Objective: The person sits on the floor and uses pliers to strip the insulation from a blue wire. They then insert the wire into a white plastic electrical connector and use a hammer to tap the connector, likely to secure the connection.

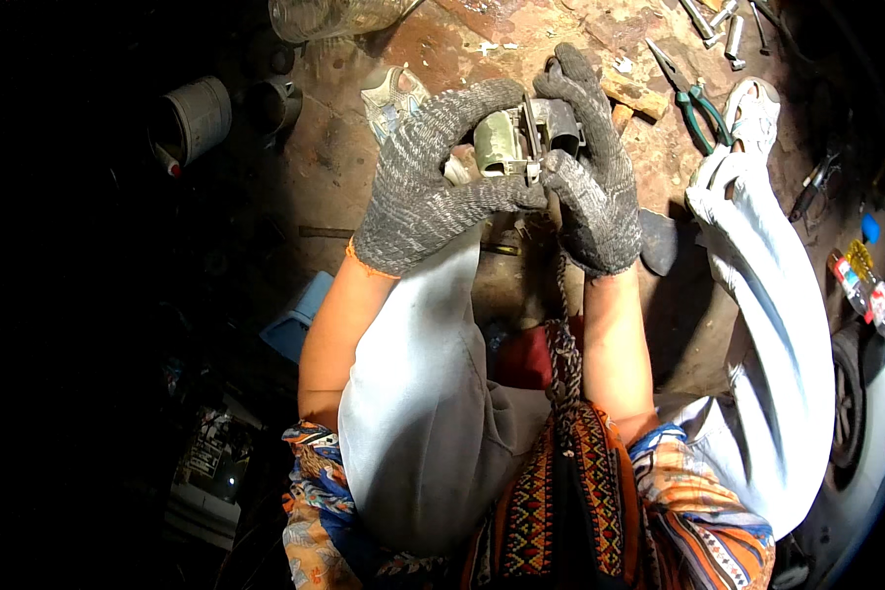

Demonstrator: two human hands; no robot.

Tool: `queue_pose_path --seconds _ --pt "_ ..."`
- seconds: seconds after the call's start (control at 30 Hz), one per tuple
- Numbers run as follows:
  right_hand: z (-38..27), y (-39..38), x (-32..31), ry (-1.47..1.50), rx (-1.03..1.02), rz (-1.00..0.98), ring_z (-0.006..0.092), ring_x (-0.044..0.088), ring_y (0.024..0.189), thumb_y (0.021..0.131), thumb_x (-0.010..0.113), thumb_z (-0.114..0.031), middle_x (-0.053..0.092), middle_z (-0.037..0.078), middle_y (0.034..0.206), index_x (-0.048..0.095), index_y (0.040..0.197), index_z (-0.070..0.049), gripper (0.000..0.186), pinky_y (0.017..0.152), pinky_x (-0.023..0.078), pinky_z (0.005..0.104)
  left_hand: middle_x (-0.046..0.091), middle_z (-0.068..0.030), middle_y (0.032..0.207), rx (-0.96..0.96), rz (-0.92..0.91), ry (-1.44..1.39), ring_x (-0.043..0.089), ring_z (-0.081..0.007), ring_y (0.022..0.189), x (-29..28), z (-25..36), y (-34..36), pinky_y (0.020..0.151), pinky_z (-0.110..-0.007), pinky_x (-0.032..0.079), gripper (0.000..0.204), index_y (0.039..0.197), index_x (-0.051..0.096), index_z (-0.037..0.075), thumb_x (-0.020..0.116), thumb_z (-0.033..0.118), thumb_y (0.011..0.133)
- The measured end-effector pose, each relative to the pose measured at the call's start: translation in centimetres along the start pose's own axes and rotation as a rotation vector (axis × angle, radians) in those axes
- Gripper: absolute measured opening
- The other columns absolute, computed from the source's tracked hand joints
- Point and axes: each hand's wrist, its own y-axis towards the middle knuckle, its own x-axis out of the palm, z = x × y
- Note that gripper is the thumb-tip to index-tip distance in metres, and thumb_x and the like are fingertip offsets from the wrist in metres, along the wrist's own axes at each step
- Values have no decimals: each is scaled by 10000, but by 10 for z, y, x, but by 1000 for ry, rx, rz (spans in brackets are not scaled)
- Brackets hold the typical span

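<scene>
Between my two gloved hands is a metal part with a pale greenish, hollow cylindrical end (499,144) on the left. An upright plate (532,128) and a darker rounded end (561,126) make up its right side. My left hand (413,182), in a grey knit glove with an orange cuff, grips the greenish side between thumb and fingers. My right hand (600,177), gloved alike, has its fingers curled round the dark end. Both hands hold the part above the floor, in front of my knees. Its inside is mostly hidden.
Green-handled pliers (700,113) lie to the right, beside a wood piece (636,95) and several metal sockets (734,41). A clear plastic container (329,15) lies at the far edge. Left are a bucket (195,120) and a blue bin (300,317); a wheel (849,403) stands right.
</scene>
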Motion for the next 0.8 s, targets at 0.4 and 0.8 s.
queue_pose_path --seconds 0.4,0.8 --pt "-5 -6 0 6 378 83 185 548 1021 898 519 -241 573 121 1125 520 1203 -3 387 901 423 303 632 -129 1042 47 18 258 619 -229 955 -3 13 6 889 -353 463 546 1123 579 27 789 260 676" --pt "24 -5 -14 -621 -257 -155 333 577 957 787 580 -20 578 186 1062 536 1103 3 320 816 467 404 622 -158 917 180 5 441 599 -293 847 2 7 11 754 -373 471 540 1030 592 16 738 410 691"
